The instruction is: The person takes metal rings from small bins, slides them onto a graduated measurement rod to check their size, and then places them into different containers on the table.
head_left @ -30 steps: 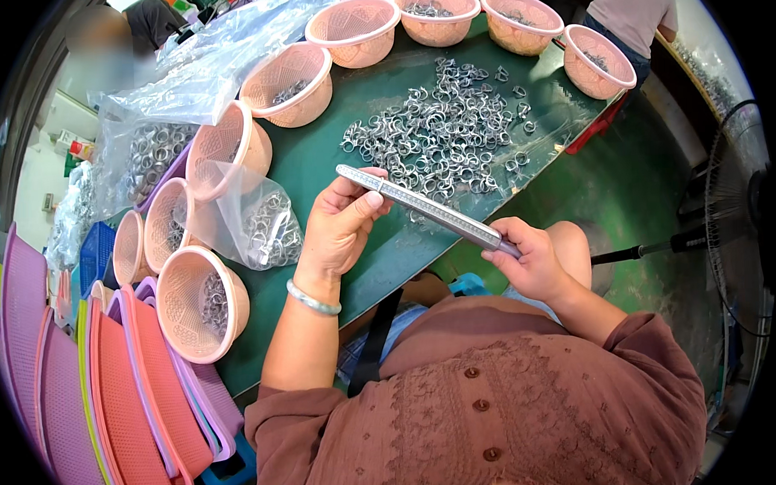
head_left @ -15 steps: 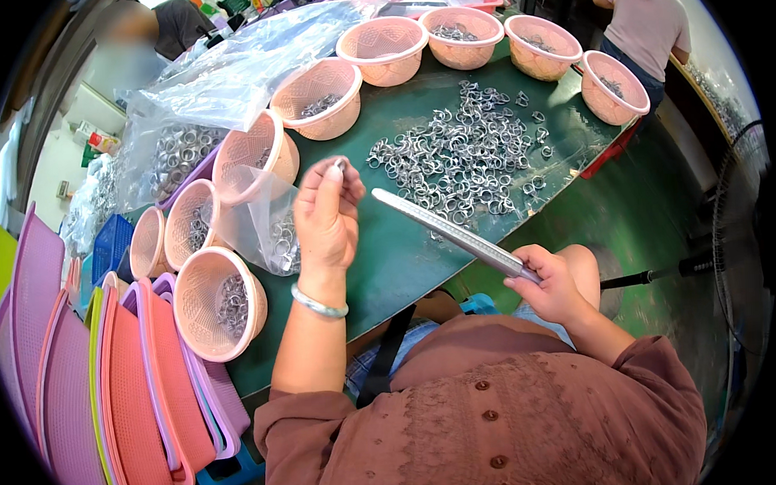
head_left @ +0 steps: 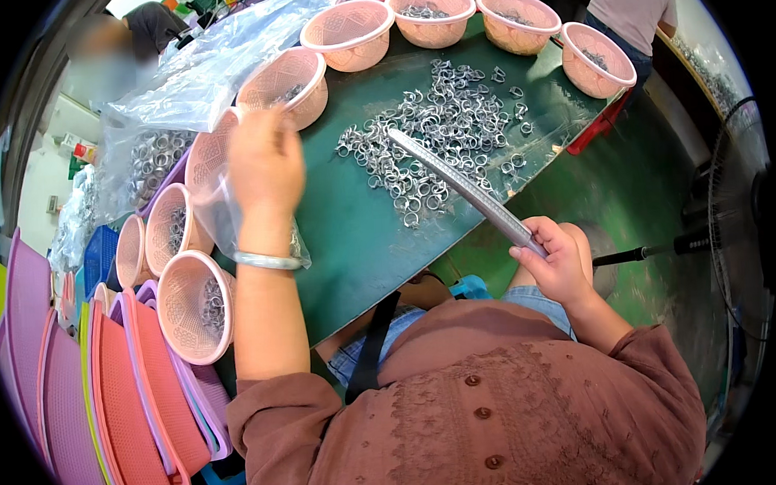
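Note:
My right hand (head_left: 559, 258) is closed round the thick end of a grey metal ring mandrel (head_left: 465, 188), which tapers up and to the left over the table. Its thin tip hovers over a loose pile of silver-coloured rings (head_left: 443, 112) on the green tabletop (head_left: 354, 252). My left hand (head_left: 267, 165), wearing a pale bangle, is smeared by motion in front of a pink basket (head_left: 204, 159) and just below another pink basket (head_left: 313, 106). Its fingers are blurred, and whether a ring is in them cannot be made out.
More pink baskets, several with rings inside, curve round the table's left and far edges, such as the near one (head_left: 181, 314). Clear plastic sheeting (head_left: 219, 56) and a bag of rings (head_left: 161, 161) lie behind. Stacked coloured baskets (head_left: 124, 397) stand at left. A co-worker (head_left: 628, 12) is at far right.
My left hand has moved left and away from the mandrel, to the baskets; a ring showed at its fingertips before. The mandrel has stayed in my right hand, tilted more steeply.

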Available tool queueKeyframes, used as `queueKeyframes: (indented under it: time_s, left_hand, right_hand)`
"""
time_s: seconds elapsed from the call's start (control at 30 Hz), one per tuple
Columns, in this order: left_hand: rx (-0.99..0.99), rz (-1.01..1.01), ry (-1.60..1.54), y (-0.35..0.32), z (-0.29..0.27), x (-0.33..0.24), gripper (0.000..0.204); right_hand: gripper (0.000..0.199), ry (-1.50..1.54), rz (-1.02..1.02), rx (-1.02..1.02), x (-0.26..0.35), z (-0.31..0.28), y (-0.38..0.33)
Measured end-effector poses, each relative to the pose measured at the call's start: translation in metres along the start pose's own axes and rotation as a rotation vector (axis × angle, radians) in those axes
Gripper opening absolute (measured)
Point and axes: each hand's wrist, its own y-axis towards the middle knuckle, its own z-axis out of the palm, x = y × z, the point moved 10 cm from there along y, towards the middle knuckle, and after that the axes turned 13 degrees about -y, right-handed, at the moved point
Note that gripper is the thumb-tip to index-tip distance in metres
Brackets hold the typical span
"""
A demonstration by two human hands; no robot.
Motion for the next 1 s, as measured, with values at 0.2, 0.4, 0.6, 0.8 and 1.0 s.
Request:
queueKeyframes:
  time_s: [0.2, 0.4, 0.6, 0.8, 1.0]
  left_hand:
    - [0.417, 0.029, -0.266, -0.037, 0.094, -0.021, 0.035]
    - [0.519, -0.237, -0.296, -0.044, 0.108, 0.004, 0.023]
    - [0.491, -0.449, -0.499, -0.064, 0.098, 0.018, 0.019]
    - [0.296, -0.279, -0.427, -0.067, 0.073, 0.012, 0.023]
    - [0.364, -0.325, -0.29, -0.072, 0.07, 0.006, 0.02]
  right_hand:
    - [0.018, -0.011, 0.0, 0.039, -0.006, 0.001, -0.002]
    - [0.018, -0.001, 0.027, 0.033, -0.012, -0.001, -0.003]
    - [0.017, 0.038, 0.051, 0.059, -0.017, 0.006, -0.005]
    - [0.017, 0.03, 0.051, 0.087, -0.015, 0.012, -0.002]
    - [0.017, 0.028, 0.064, 0.077, -0.014, 0.012, -0.003]
